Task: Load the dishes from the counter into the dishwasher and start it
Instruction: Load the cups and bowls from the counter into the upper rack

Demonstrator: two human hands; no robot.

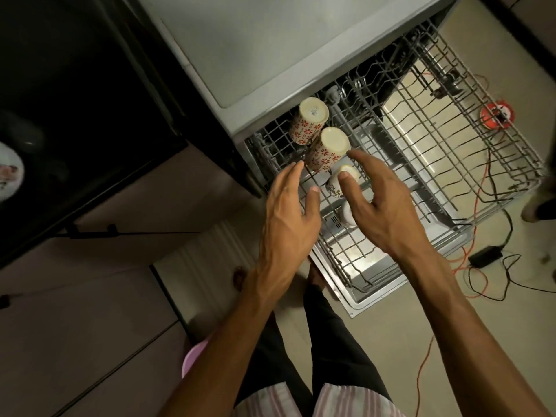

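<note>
Your left hand [288, 212]: fingers straight and spread, holding nothing, over the near-left edge of the pulled-out upper rack [445, 164].
Your right hand [379, 203]: fingers relaxed and parted, released, just right of the left hand; I cannot tell if the thumb touches the cup beneath.
Small white cup [343, 182]: upside down in the rack, between your two hands, under your right thumb.
Near red-flowered cup [328, 150]: inverted and tilted, just beyond your fingertips.
Far red-flowered cup [307, 120]: inverted, touching the near one, farther from your fingers.
Plate [9, 173]: on the dark bench [75, 100], well left of your left fingers.
Orange cable [469, 260]: on the floor, right of your right fingers.
</note>
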